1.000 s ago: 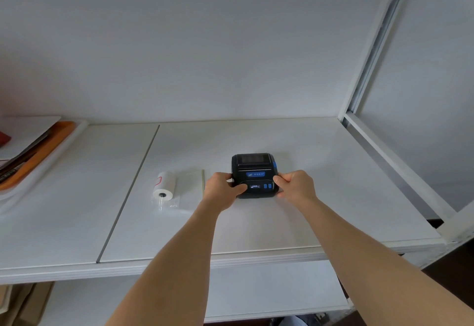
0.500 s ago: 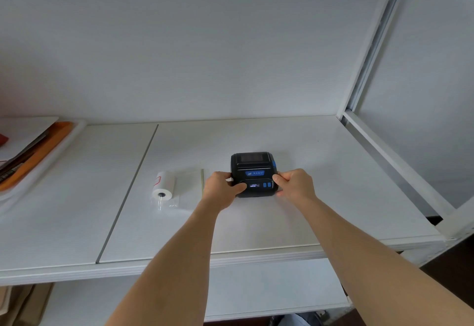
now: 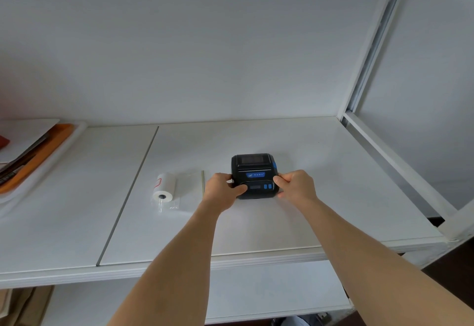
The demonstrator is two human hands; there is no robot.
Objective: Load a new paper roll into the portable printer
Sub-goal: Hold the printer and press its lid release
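Note:
A small black portable printer [image 3: 254, 169] with blue buttons sits on the white shelf [image 3: 320, 184], lid closed. My left hand [image 3: 221, 189] grips its near left corner, thumb on the front panel. My right hand [image 3: 297, 184] holds its near right side. A white paper roll [image 3: 165, 187] with a red mark lies on its side to the left of the printer, apart from both hands, resting on a clear plastic bag [image 3: 187, 192].
An orange tray [image 3: 38, 156] with papers and dark items lies on a white tray at the far left. A white metal frame post [image 3: 372, 51] and rail [image 3: 400, 166] border the shelf on the right. A lower shelf shows beneath.
Nothing has visibly moved; both hands stay on the printer and only the view shifts slightly.

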